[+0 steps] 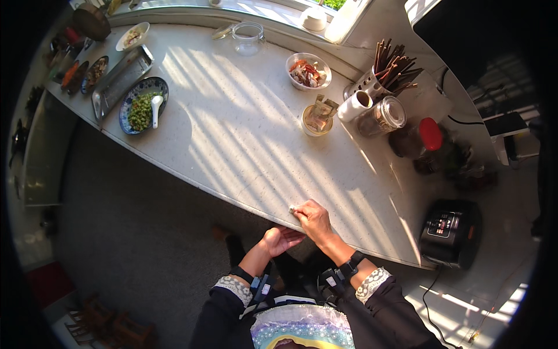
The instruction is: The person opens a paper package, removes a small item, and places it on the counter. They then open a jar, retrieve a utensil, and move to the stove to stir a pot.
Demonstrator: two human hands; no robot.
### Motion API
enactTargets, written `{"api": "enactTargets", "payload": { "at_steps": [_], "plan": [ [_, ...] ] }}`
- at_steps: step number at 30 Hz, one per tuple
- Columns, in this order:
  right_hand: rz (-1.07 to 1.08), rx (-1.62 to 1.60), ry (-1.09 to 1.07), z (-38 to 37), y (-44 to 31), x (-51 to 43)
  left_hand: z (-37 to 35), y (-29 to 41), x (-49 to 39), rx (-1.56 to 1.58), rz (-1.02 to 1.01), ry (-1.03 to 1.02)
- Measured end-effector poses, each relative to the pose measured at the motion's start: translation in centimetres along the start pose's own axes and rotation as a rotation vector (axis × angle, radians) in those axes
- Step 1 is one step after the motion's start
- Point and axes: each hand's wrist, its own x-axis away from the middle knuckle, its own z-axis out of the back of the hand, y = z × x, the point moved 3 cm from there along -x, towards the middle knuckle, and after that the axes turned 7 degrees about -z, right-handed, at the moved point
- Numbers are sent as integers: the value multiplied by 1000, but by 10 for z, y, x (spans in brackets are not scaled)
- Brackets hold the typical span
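My right hand is at the front edge of the speckled white countertop, its fingertips pinching a small whitish crumpled piece against the surface. Just below the edge, my left hand is cupped palm up with its fingers extended; nothing shows in the palm. Farther back stand a small tub with a crumpled packet in it and a clear plastic bowl of red and white pieces. A blue patterned dish of chopped green vegetables holds a white spoon.
At the right are a chopstick holder, a white cup, lidded glass jars and a black rice cooker. An open glass jar stands near the window. A metal tray and several food dishes lie at the left.
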Motion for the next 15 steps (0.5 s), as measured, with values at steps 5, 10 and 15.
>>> {"api": "enactTargets", "payload": {
  "at_steps": [5, 10, 15],
  "plan": [
    [-393, -373, -198, 1, -2, 25, -1, 0, 3, -8, -35, 100],
    [-127, -41, 130, 41, 23, -58, -8, -4, 4, -7, -15, 99],
    [-22, 93, 89, 28, 31, -62, -6, -12, 4, 7, -49, 105]
  ]
}}
